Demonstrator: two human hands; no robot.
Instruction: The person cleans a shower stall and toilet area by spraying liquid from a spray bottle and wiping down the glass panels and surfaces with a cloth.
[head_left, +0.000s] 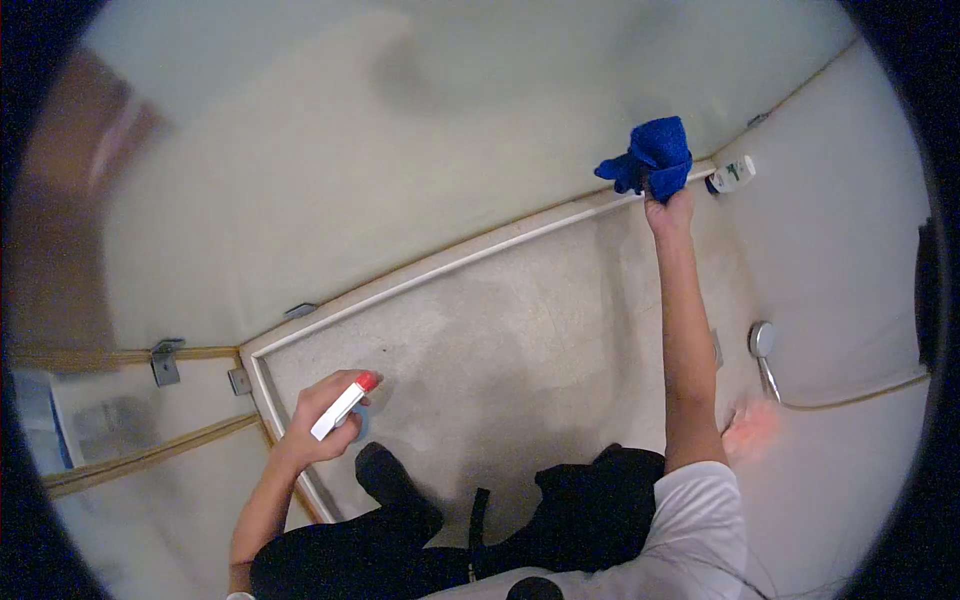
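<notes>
My left hand (322,418) is closed around a spray bottle; its white trigger head (338,411) with a red nozzle (367,381) shows above the fingers, and most of the bottle body is hidden. Out at the end of my stretched right arm, my right hand (668,208) grips a bunched blue cloth (660,155). The cloth is up against or just in front of the frosted glass panel (420,170); I cannot tell whether it touches. My right fingers are mostly covered by the cloth.
A white bottle with a dark cap (734,175) stands in the corner right of the cloth. At the right, a hand shower (762,345) and a pink mesh puff (752,428) are by the wall. A white ledge (450,262) runs along the glass base. Metal clips (166,362) hold the glass.
</notes>
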